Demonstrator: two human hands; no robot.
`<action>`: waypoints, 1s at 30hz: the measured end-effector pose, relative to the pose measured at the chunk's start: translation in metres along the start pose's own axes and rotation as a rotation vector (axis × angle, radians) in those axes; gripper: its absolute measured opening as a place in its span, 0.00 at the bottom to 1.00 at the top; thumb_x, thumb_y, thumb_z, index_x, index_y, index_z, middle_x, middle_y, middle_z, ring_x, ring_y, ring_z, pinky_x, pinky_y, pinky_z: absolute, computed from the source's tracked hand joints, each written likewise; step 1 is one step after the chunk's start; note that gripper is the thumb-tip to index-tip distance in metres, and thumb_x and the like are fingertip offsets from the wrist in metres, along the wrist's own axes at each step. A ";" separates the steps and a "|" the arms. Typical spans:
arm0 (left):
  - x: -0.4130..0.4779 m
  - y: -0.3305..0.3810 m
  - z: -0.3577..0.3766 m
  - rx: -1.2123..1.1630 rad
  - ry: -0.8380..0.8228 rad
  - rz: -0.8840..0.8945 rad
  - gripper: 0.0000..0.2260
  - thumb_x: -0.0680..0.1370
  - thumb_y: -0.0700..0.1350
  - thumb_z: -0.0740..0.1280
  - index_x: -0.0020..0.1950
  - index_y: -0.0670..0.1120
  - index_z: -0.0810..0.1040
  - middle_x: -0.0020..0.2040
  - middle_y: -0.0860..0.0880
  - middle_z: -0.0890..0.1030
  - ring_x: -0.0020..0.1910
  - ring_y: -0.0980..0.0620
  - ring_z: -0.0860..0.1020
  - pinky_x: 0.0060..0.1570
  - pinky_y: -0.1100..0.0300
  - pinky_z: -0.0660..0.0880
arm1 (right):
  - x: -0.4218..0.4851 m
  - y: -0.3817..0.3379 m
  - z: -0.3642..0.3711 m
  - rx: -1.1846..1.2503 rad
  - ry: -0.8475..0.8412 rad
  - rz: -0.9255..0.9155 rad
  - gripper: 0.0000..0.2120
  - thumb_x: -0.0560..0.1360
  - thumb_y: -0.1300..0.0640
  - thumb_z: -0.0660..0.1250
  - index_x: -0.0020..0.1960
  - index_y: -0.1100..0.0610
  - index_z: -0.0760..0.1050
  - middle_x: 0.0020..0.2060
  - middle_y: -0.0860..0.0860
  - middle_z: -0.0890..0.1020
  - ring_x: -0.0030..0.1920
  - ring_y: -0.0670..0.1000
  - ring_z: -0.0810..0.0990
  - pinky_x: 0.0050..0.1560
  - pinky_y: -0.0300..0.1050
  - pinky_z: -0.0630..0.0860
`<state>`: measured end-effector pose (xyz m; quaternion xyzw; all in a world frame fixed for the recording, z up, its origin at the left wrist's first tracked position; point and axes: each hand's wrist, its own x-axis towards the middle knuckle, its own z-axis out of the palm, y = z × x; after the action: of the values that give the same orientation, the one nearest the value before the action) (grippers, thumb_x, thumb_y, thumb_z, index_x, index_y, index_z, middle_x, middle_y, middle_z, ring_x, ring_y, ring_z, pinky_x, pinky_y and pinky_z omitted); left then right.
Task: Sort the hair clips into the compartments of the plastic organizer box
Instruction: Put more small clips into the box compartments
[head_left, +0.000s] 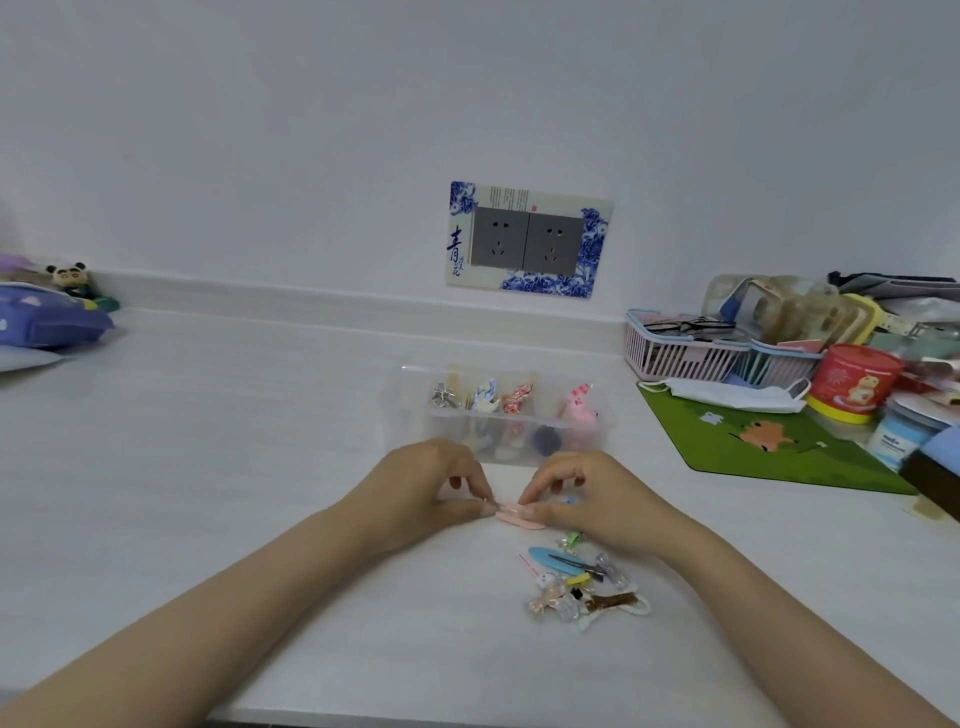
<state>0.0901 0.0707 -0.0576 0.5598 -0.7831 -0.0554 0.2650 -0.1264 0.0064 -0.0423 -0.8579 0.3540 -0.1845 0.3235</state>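
A clear plastic organizer box (605, 415) stands on the white desk, its compartments holding several clips, among them a silver one, patterned bows and a pink fuzzy one. Just in front of it, my left hand (431, 486) and my right hand (587, 493) pinch the two ends of a flat pink hair clip (511, 512) that lies low over the desk. To the right of my right forearm sits a loose pile of hair clips (582, 584), including a blue oval clip (558, 561) and clear and brown ones.
A green mouse mat (753, 447) with a face mask on it lies right of the box. Behind it stand pink baskets (685, 353), a red tin (852, 382) and jars. A purple bag (47, 317) sits far left. A wall socket (527, 239) is behind the box.
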 end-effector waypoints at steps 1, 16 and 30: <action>-0.001 -0.001 -0.003 -0.014 0.040 0.008 0.06 0.72 0.56 0.69 0.45 0.56 0.81 0.39 0.65 0.75 0.40 0.67 0.72 0.39 0.70 0.67 | 0.001 -0.001 0.001 0.023 0.022 0.000 0.02 0.68 0.50 0.74 0.41 0.46 0.83 0.41 0.43 0.83 0.44 0.40 0.77 0.47 0.36 0.70; -0.005 -0.036 -0.033 -0.069 0.433 -0.146 0.24 0.70 0.65 0.61 0.62 0.55 0.73 0.59 0.58 0.76 0.59 0.59 0.71 0.58 0.63 0.66 | 0.092 -0.052 -0.028 0.415 0.414 -0.052 0.04 0.69 0.60 0.74 0.39 0.55 0.78 0.34 0.50 0.83 0.29 0.40 0.79 0.32 0.30 0.74; 0.002 -0.044 -0.024 0.010 0.302 -0.105 0.28 0.72 0.65 0.58 0.69 0.54 0.69 0.64 0.56 0.74 0.64 0.60 0.66 0.66 0.62 0.61 | 0.131 -0.042 -0.012 -0.006 0.208 -0.140 0.13 0.76 0.47 0.63 0.43 0.52 0.83 0.44 0.43 0.82 0.47 0.45 0.78 0.45 0.39 0.69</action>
<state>0.1388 0.0574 -0.0532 0.6033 -0.7042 0.0197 0.3737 -0.0230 -0.0717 0.0063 -0.8577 0.3253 -0.2935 0.2690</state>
